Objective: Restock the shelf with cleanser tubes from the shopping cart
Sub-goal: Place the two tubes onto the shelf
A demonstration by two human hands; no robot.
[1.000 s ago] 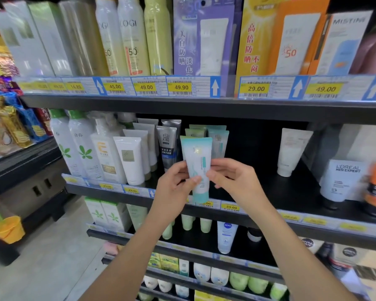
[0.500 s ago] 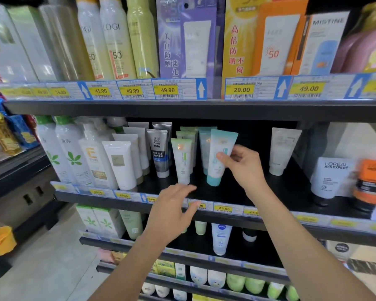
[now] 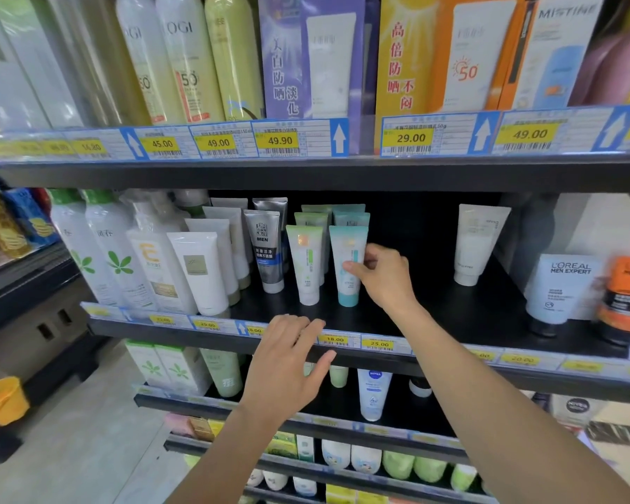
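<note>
Two hands of mine reach toward the middle shelf (image 3: pixel 433 314), which is black and edged with yellow price tags (image 3: pixel 379 344). My right hand (image 3: pixel 382 281) pinches the teal cleanser tube (image 3: pixel 347 285) between thumb and fingertips at about mid-height; the tube stands cap-down and upright on the shelf, at the front of its row, with two like tubes (image 3: pixel 353 218) lined up behind it. My left hand (image 3: pixel 288 361) hovers lower down, in front of the shelf's price rail, fingers spread and relaxed, gripping nothing; whether it touches the rail I cannot tell. The hands are well apart, the left below and to the left of the right.

Just beside the teal tube, on its left, stands a green-and-white tube (image 3: pixel 306 271), also heading a row of its kind. Further left come a grey tube marked MEN (image 3: pixel 268 249), a row of white tubes (image 3: pixel 202 274), and tall white bottles with green leaf prints (image 3: pixel 117 256). To the right of my right hand lies a stretch of bare shelf, then a lone white tube (image 3: pixel 477 241) leaning against the back, and near the right edge a pale blue L'Oreal Men Expert tube (image 3: pixel 557 285) next to an orange one (image 3: pixel 626 292).

Above, the upper shelf carries sunscreen spray cans (image 3: pixel 182 60) and boxed sunscreens in purple (image 3: pixel 306 56) and orange (image 3: pixel 451 56). Below, lower shelves hold more tubes, among them a Nivea tube (image 3: pixel 373 394). A yellow cup (image 3: pixel 0 400) shows at far left.
</note>
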